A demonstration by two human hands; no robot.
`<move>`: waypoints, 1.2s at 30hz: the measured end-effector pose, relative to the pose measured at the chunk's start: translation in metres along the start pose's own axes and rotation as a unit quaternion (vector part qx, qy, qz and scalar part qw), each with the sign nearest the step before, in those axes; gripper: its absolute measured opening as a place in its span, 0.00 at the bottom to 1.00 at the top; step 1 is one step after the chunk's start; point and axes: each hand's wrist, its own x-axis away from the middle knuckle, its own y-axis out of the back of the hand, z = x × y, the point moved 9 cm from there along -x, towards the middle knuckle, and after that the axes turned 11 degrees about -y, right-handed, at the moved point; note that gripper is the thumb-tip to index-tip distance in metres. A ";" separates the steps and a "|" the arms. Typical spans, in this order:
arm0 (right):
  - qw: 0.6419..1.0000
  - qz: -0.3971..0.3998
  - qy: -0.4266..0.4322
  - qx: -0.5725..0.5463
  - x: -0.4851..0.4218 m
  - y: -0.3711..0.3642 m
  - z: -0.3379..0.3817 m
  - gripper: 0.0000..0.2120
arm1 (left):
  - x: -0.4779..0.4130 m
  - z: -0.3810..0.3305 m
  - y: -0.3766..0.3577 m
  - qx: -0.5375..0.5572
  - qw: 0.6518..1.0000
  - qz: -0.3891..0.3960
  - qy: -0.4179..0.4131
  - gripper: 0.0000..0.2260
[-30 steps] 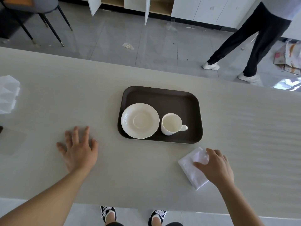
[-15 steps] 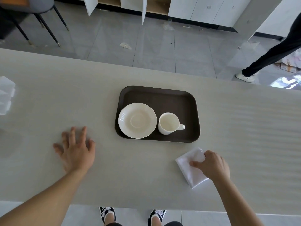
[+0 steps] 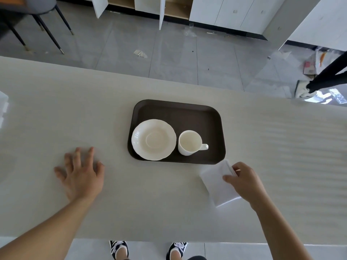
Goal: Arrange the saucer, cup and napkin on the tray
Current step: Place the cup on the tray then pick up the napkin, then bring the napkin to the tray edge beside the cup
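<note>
A dark brown tray (image 3: 187, 113) lies on the pale table. On it a white saucer (image 3: 154, 139) sits at the front left, and a white cup (image 3: 190, 143) stands upright to its right, handle pointing right. A folded white napkin (image 3: 216, 182) is on the table just off the tray's front right corner. My right hand (image 3: 246, 182) grips the napkin's right edge between thumb and fingers. My left hand (image 3: 82, 173) rests flat on the table left of the tray, fingers spread, holding nothing.
A clear plastic item (image 3: 3, 107) shows at the table's left edge. Beyond the far edge are a grey floor, a chair (image 3: 37, 17) at the far left, open white cabinets (image 3: 169, 8) and a person's dark leg (image 3: 326, 76) at the right.
My right hand has closed its grip on the napkin's right edge and lifted that edge slightly toward the tray. The person beyond the table has walked off to the right. My left hand stays put.
</note>
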 end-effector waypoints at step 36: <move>0.995 -0.092 -0.017 -0.032 -0.085 0.009 0.061 0.09 | 0.000 -0.001 0.004 -0.003 1.000 -0.021 -0.001 0.28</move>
